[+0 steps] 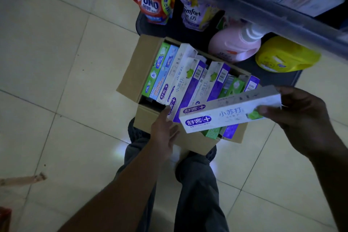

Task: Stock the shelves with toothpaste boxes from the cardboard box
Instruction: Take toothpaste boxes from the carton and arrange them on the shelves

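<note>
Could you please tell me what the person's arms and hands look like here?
The left hand and right hand wear no gloves, and no rings or watch show. Both forearms are bare, with no sleeves in view.

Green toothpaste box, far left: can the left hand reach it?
Likely yes: left hand empty beside the cardboard box, green toothpaste box uncovered on top; right hand holds the white toothpaste box.

Lighting: dim, bluish throughout. Glare: pale patches on glossy cream floor tiles (120, 149). Shadow: right hand (305, 118) almost black. Sharpest: white toothpaste carton (226, 117), print legible. Blur: grey metal shelf edge (263, 11), smeared. Distortion: tile joints bow at margins.
</note>
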Tool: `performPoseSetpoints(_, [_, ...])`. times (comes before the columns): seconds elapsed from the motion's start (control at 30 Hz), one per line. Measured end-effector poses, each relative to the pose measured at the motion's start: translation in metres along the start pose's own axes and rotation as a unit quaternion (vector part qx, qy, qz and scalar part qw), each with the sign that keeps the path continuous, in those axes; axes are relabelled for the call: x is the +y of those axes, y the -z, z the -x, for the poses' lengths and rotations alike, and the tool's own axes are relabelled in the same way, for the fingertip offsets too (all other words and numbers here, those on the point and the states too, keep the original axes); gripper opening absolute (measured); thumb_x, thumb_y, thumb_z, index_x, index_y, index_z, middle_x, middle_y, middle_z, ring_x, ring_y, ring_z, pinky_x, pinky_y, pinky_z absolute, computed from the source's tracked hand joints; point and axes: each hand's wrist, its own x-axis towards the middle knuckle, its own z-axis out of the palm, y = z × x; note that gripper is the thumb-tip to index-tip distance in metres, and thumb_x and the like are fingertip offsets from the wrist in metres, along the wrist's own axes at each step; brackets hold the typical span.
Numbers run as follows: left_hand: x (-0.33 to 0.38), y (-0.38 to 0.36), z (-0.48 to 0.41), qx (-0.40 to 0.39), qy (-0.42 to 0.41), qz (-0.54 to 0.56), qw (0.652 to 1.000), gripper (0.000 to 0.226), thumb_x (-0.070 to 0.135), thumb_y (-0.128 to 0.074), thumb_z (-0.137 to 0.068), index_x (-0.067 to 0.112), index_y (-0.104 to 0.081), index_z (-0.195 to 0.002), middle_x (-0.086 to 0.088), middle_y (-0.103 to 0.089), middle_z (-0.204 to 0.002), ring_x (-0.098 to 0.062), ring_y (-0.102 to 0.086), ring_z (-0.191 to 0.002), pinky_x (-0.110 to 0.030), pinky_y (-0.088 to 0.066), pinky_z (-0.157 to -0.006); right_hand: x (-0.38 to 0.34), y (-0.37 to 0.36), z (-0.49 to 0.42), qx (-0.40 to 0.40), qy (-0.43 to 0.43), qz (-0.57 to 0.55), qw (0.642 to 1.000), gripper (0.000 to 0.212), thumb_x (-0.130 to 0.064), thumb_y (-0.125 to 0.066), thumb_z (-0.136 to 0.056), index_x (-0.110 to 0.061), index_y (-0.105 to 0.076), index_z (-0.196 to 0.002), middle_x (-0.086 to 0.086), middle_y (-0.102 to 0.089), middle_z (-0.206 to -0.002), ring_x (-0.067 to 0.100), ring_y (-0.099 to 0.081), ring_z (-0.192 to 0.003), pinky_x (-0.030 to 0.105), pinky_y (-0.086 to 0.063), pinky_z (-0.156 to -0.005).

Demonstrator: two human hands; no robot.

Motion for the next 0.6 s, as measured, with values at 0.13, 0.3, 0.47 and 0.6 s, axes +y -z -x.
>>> performPoseSetpoints(0.13, [-0.001,-0.011,-0.006,0.015,0.01,0.036,0.999,0.026,0.032,-0.071,-0.095,0.009,-0.071,-0.107,-0.017,-0.072,-0.108,-0.03,-0.064,-0.102,-0.042,-0.052,-0.101,0.006,-0.004,0.009,0.019,0.001,0.003,1.0,0.055,-0.04,-0.097,-0.053,-0.021,-0.079,-0.101,0.004,-0.079,-0.1,0.021,-0.074,-0.09,0.027,-0.058,-0.079])
performPoseSetpoints(0.3, [0.007,-0.002,0.011,-0.022,-0.01,0.112,0.993,0.025,0.028,-0.071,-0.095,0.012,-0.07,-0.114,-0.014,-0.07,-0.119,-0.022,-0.061,-0.105,-0.032,-0.058,-0.088,-0.006,-0.015,0.019,0.055,0.004,-0.026,0.998,0.043,-0.022,-0.089,-0.062,-0.012,-0.077,-0.102,0.01,-0.078,-0.099,0.028,-0.073,-0.091,0.035,-0.059,-0.08])
performPoseSetpoints(0.47, [0.036,0.018,0.072,0.019,-0.111,0.068,0.991,0.035,0.022,-0.071,-0.095,0.008,-0.066,-0.127,-0.005,-0.074,-0.122,-0.017,-0.068,-0.107,-0.023,-0.051,-0.083,-0.053,-0.029,0.036,0.069,0.017,-0.062,0.996,0.037,-0.007,-0.08,-0.071,-0.003,-0.073,-0.108,0.017,-0.077,-0.102,0.03,-0.073,-0.09,0.035,-0.059,-0.079])
performPoseSetpoints(0.6, [0.082,0.027,0.152,-0.04,-0.254,0.052,0.965,0.012,0.008,-0.065,-0.096,0.004,-0.069,-0.106,-0.013,-0.076,-0.107,-0.02,-0.072,-0.092,-0.023,-0.057,-0.076,-0.118,-0.046,0.064,0.065,0.048,-0.083,0.993,0.028,-0.006,-0.077,-0.073,-0.014,-0.078,-0.1,0.011,-0.079,-0.097,0.026,-0.076,-0.087,0.033,-0.059,-0.075])
